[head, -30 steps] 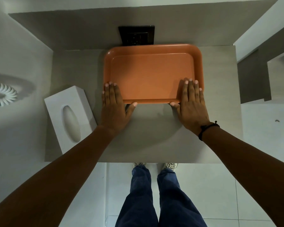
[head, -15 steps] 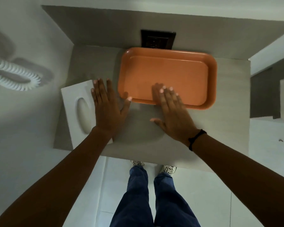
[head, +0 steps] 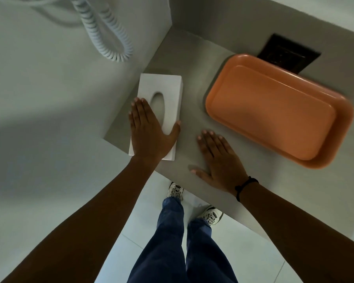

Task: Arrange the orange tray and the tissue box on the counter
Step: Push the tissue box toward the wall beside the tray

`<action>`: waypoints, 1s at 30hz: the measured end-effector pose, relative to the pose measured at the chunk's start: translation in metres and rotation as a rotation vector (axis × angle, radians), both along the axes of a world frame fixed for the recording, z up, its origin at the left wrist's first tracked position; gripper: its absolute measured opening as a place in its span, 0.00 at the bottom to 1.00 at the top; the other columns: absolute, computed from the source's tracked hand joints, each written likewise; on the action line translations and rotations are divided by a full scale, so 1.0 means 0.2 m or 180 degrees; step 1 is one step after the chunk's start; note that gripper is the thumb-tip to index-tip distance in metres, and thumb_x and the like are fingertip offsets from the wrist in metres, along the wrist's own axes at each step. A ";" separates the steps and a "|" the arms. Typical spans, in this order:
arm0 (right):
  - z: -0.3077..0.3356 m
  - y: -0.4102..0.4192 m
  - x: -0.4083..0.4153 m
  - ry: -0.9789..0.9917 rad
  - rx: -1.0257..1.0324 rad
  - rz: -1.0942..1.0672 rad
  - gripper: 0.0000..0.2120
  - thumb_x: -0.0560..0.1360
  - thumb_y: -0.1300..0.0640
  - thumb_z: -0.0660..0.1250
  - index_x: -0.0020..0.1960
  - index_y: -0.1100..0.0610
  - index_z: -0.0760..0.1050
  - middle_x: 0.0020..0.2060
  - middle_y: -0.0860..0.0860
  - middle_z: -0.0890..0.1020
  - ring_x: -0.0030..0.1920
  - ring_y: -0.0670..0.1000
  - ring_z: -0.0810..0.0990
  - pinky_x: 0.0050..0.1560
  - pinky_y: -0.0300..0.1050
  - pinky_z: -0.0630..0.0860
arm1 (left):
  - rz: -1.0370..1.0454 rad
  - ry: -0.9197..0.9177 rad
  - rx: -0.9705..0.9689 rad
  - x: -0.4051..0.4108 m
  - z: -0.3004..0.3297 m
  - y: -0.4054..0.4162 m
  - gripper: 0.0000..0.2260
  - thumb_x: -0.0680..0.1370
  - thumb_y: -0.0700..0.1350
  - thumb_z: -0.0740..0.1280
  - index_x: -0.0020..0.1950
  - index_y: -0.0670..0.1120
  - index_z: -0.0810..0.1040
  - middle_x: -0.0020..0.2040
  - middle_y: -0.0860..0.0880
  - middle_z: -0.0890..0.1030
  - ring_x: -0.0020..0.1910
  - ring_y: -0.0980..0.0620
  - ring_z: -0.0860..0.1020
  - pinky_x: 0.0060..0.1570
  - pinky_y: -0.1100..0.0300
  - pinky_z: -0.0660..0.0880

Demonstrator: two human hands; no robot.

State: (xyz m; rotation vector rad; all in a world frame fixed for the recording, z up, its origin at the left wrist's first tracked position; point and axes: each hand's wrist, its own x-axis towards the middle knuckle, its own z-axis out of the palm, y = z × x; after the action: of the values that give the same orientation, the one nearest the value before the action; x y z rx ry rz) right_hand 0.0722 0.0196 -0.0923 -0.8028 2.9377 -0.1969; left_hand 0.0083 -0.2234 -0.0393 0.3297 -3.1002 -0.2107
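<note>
Two hands flat: left hand (head: 149,131) on box (head: 161,103), right hand (head: 217,158) on bench (head: 190,64).
Neither grips; box likely light, take its long sides; tray (head: 274,111) stiff.

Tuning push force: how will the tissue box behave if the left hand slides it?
The tissue box looks like a rigid block with flat faces, so it should slide on the counter, not roll. It lies low and flat, so tipping seems unlikely. The left hand rests near one end, so a sideways push there may turn it. Weight cannot be told.
</note>
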 end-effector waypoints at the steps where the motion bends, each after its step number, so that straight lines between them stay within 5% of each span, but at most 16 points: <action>1: -0.01 0.00 0.00 0.0016 -0.0016 -0.0010 0.48 0.82 0.26 0.54 0.88 0.60 0.57 0.87 0.61 0.60 0.88 0.60 0.58 0.89 0.59 0.56 | -0.0011 0.0021 0.0001 0.00 0.00 0.00 0.56 0.77 0.76 0.59 0.86 0.34 0.49 0.87 0.34 0.54 0.87 0.36 0.53 0.86 0.44 0.49; 23: -0.06 0.00 0.02 -0.0001 -0.0078 -0.0122 0.47 0.83 0.27 0.55 0.89 0.58 0.55 0.88 0.59 0.59 0.89 0.59 0.57 0.89 0.59 0.57 | -0.1057 -0.0141 -0.0145 -0.67 0.02 -0.05 0.54 0.78 0.75 0.56 0.87 0.35 0.47 0.88 0.36 0.51 0.88 0.38 0.51 0.87 0.45 0.49; 30: -0.05 -0.01 0.02 0.0034 -0.0202 -0.0146 0.46 0.83 0.27 0.56 0.89 0.57 0.55 0.88 0.58 0.58 0.89 0.58 0.56 0.90 0.56 0.50 | -0.1227 -0.0122 -0.0211 -0.84 0.03 -0.05 0.55 0.77 0.77 0.52 0.87 0.36 0.47 0.88 0.37 0.50 0.88 0.39 0.50 0.87 0.45 0.49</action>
State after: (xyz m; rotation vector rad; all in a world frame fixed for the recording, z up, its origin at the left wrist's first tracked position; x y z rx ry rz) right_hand 0.0760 0.0185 -0.1021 -0.7470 2.9755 -0.2917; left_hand -0.1598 -0.2330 -0.0333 -0.2720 -3.1683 -0.1051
